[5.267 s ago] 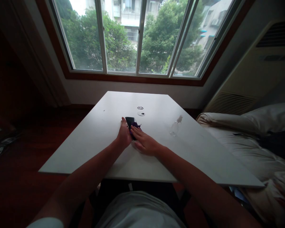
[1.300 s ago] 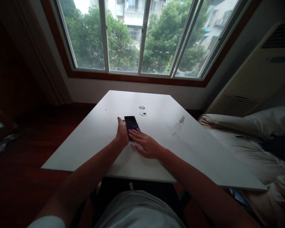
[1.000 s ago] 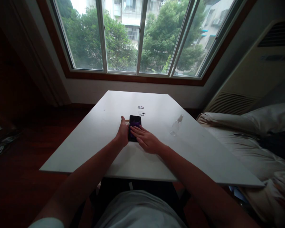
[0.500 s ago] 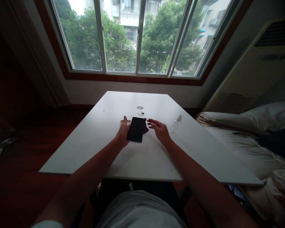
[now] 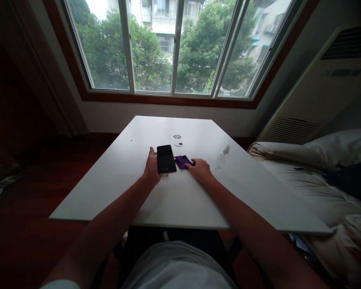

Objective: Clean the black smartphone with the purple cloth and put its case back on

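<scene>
A black smartphone [image 5: 166,159] is held in my left hand [image 5: 152,166], its dark screen facing up toward me. The thumb lies along the left edge and the other fingers are hidden beneath the phone. My right hand [image 5: 199,168] has its thumb and fingers closed on the right side of a small purple cloth [image 5: 183,161], which lies on the white table to the right of the phone. Part of a pale brownish object [image 5: 165,176] shows under the phone's lower edge; its kind is unclear.
A clear spray bottle [image 5: 222,159] stands on the white table [image 5: 108,192], right of my right hand. Two small round flat items, one dark-patterned [image 5: 177,137] and one white [image 5: 178,143], lie farther back. A padded beige seat [image 5: 285,172] is at the right, under the air conditioner [image 5: 327,80].
The phone has moved slightly left and away from me in my left hand. My right hand has come down onto the purple cloth, which now shows more fully.
</scene>
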The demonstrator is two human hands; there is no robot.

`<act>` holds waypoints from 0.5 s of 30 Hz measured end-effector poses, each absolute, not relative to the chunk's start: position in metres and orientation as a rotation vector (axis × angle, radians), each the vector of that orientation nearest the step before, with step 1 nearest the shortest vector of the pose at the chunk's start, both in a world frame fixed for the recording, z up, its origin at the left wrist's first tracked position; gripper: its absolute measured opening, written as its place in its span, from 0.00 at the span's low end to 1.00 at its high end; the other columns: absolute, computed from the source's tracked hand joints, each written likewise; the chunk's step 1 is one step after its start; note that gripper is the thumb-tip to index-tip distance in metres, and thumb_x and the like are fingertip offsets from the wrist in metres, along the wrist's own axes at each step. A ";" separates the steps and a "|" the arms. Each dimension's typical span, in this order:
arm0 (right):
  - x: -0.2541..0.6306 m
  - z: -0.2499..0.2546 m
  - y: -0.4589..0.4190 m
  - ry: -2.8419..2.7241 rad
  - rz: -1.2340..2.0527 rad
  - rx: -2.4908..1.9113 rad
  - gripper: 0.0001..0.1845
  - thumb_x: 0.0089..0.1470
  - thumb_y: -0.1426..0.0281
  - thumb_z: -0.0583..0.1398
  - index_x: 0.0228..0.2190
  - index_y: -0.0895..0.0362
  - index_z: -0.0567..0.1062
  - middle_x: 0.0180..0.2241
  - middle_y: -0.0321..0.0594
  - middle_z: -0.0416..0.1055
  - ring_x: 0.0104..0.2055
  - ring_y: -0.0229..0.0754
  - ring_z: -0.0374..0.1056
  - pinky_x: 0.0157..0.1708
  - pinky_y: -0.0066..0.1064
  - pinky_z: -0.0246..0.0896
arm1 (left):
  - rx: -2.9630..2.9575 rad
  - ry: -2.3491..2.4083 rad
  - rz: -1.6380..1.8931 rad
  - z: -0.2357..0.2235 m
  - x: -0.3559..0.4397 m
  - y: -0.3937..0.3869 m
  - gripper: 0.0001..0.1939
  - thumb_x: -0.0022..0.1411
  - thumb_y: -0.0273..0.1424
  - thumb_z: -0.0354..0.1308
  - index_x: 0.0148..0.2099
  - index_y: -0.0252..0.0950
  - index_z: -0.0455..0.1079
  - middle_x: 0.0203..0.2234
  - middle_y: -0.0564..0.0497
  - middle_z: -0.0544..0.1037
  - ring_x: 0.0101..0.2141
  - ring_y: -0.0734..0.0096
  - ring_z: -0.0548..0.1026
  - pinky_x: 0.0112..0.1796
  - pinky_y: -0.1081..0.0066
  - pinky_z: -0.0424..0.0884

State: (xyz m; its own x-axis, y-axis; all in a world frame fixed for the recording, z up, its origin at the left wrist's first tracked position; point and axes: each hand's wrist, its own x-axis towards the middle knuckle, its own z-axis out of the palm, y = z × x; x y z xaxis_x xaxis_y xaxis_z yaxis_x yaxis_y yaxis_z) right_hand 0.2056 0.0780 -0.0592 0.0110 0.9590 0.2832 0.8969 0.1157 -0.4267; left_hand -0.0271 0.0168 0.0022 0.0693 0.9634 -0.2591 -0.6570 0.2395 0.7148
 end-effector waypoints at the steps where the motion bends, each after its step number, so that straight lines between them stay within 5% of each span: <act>1: 0.205 -0.058 0.078 -1.881 0.232 -1.825 0.27 0.51 0.50 0.65 0.44 0.56 0.81 0.41 0.50 0.79 0.46 0.56 0.74 0.49 0.47 0.66 | 0.471 0.808 1.289 0.003 -0.026 0.016 0.36 0.67 0.61 0.40 0.41 0.34 0.72 0.28 0.43 0.77 0.29 0.57 0.79 0.33 0.60 0.77; 8: 0.204 -0.048 0.068 -1.608 0.612 -1.512 0.14 0.48 0.61 0.64 0.35 0.57 0.76 0.34 0.41 0.76 0.37 0.46 0.72 0.41 0.38 0.67 | 0.424 0.812 1.306 0.005 -0.025 0.015 0.34 0.67 0.60 0.42 0.44 0.34 0.71 0.25 0.47 0.75 0.27 0.60 0.78 0.31 0.64 0.75; 15: 0.196 -0.027 0.058 -1.177 1.349 -0.939 0.25 0.44 0.69 0.68 0.45 0.56 0.70 0.36 0.40 0.76 0.34 0.44 0.75 0.33 0.35 0.73 | 0.428 0.822 1.330 0.003 -0.027 0.016 0.37 0.66 0.61 0.42 0.47 0.33 0.73 0.32 0.42 0.78 0.32 0.54 0.80 0.35 0.58 0.77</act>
State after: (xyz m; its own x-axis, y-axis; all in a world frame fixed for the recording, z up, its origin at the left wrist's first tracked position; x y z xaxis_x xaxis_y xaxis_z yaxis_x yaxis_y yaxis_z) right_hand 0.1959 0.0580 -0.0271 -0.1256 0.9889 0.0794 -0.2128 0.0513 -0.9757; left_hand -0.0266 0.0165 0.0028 0.0234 0.9601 -0.2786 -0.6787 0.2199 0.7007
